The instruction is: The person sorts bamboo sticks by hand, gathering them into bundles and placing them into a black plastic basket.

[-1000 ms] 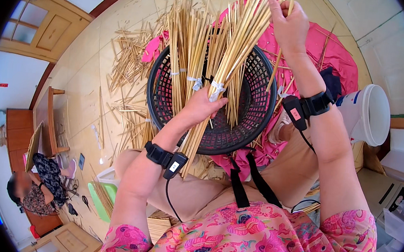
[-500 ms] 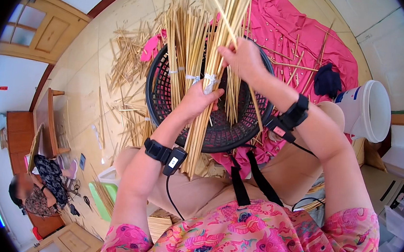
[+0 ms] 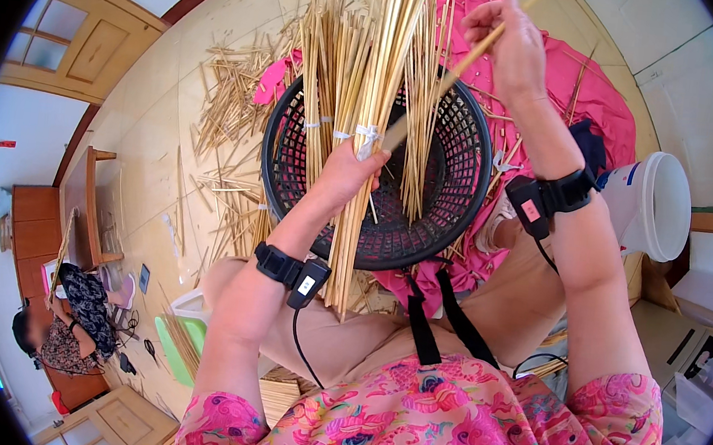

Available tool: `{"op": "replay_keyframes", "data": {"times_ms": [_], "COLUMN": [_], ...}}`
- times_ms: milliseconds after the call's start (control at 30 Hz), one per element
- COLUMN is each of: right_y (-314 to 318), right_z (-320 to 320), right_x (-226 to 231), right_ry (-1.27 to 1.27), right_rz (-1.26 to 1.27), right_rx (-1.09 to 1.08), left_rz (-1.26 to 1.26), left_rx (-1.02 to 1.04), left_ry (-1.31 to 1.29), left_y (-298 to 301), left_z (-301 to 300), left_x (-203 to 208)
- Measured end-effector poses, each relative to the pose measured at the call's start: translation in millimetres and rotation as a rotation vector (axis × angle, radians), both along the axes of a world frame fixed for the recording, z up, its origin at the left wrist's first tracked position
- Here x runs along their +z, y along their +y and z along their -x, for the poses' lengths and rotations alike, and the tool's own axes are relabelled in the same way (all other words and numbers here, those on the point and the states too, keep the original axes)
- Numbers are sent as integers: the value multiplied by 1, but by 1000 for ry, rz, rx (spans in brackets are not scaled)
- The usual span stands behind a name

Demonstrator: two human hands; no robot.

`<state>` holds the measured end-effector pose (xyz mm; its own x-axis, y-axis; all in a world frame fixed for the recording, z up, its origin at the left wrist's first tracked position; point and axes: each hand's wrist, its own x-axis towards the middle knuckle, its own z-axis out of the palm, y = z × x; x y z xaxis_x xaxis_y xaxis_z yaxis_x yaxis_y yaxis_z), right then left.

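Observation:
A thick bundle of pale, thin wooden sticks [image 3: 379,79], bound with white ties, is gripped in my left hand [image 3: 346,174], thumb across its front just below the tie. Its lower ends reach over my lap. My right hand [image 3: 518,58] is raised beyond the right rim of the black mesh basket [image 3: 462,194], fingers loosely curled at a single stick [image 3: 449,77]. That stick slants from near my left thumb to the upper right, blurred by motion. More tied bundles [image 3: 325,56] stand in the basket's left side, with loose sticks [image 3: 416,142] inside it.
Scattered sticks [image 3: 235,99] cover the floor left of the basket. Pink cloth [image 3: 575,89] spreads behind it to the right, near a white bucket [image 3: 659,204]. A green-and-white stool [image 3: 181,347] is at my left, and another person [image 3: 67,328] sits farther left.
My right hand has moved up and right, away from the bundle. The single stick has swung from leaning left to slanting up right. My left hand keeps its grip.

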<state>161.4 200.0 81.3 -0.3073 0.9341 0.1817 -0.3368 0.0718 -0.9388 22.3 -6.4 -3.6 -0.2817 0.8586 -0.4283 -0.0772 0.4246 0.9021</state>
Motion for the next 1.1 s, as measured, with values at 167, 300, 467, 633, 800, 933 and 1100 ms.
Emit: {"op": "replay_keyframes", "data": {"times_ms": [167,300,467,633,800,933,1100], "right_y": [26,49,45,46,42,8,21], "right_z": [-11,-14,-29,-33,-15,8,7], "right_x": [3,0,15,19,-3,-2,-10], "right_ry": [-66,-308,-254,-369,-612,-442,-616], "right_rz": [-289,-643,-409,-514,-596,-369,-537], "right_rx": [-231,-706,-574,-655,-467,-329,-503], "left_rz": [18,-6,-15,-23,-28,-45,-83], "left_rx": [-42,-84,-94,-80,-99,-147,-112], "left_ry": [74,82,60,54,116,163,33], "left_y": [1,2,-1,-2,0,-2,-1], "left_z": [-6,-9,-11,-10,-11,-8,-2], "left_x": [3,8,10,10,20,16,8]}}
